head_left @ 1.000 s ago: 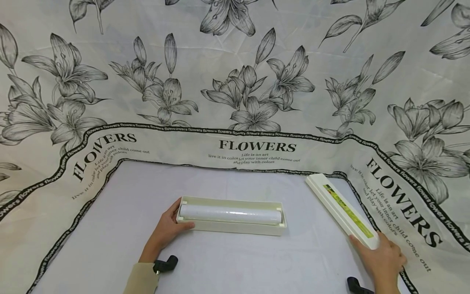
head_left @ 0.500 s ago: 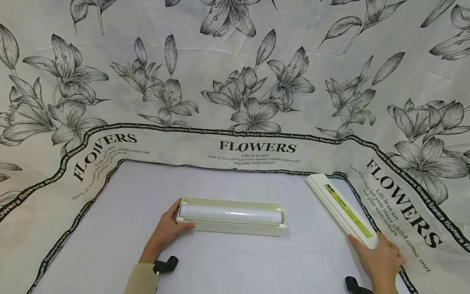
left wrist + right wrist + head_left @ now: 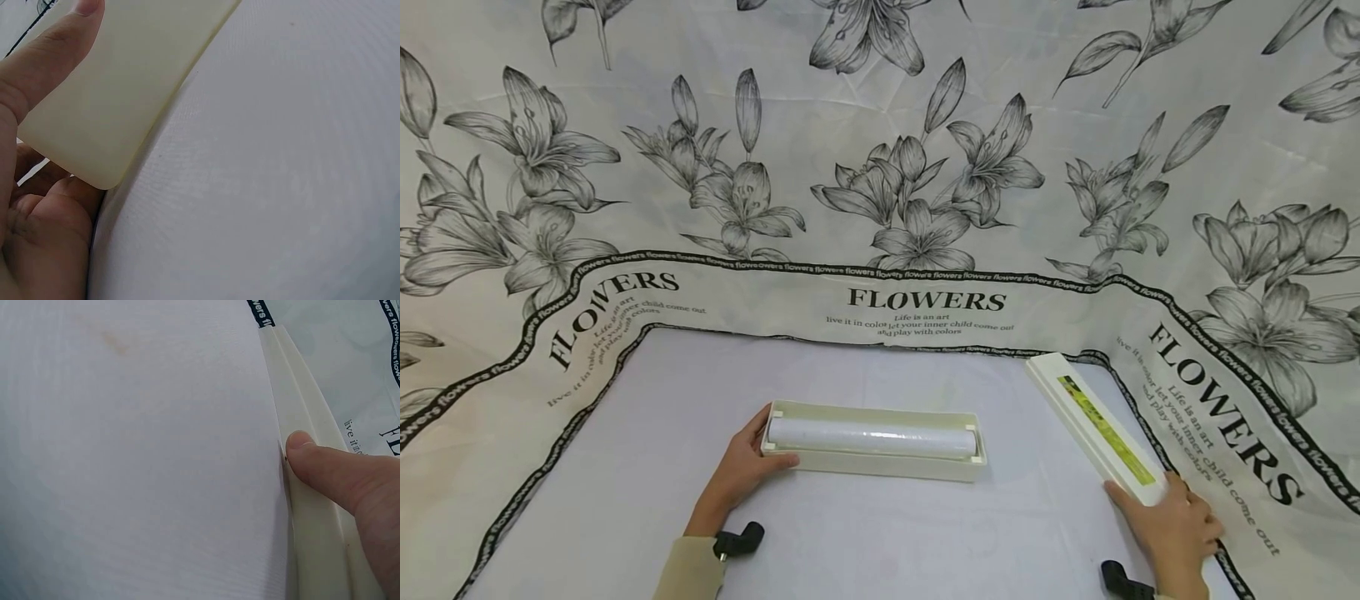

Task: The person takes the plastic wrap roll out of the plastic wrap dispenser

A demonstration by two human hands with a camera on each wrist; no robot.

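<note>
A long cream plastic box [image 3: 880, 465] lies lid-off on the white table, with a shiny roll of cling film [image 3: 872, 437] inside it. My left hand [image 3: 741, 467] grips the box's left end, thumb along the front wall and fingers behind. The left wrist view shows the thumb [image 3: 56, 56] on the box's plain wall [image 3: 119, 106]. At the right, my right hand [image 3: 1172, 525] holds the near end of the box's long lid [image 3: 1097, 429], which has a yellow-green label and lies slanted. In the right wrist view the thumb [image 3: 312, 456] presses on the lid's side edge.
Behind and at both sides of the white tabletop [image 3: 865, 542] rises a flower-printed cloth [image 3: 925, 308] with a black lettered border. The lid's far end reaches this border at the back right. Black camera mounts [image 3: 741, 540] sit at both wrists.
My right hand and the near end of the lid have shifted slightly left; its far end stays at the back border. The left hand and the box have not moved.
</note>
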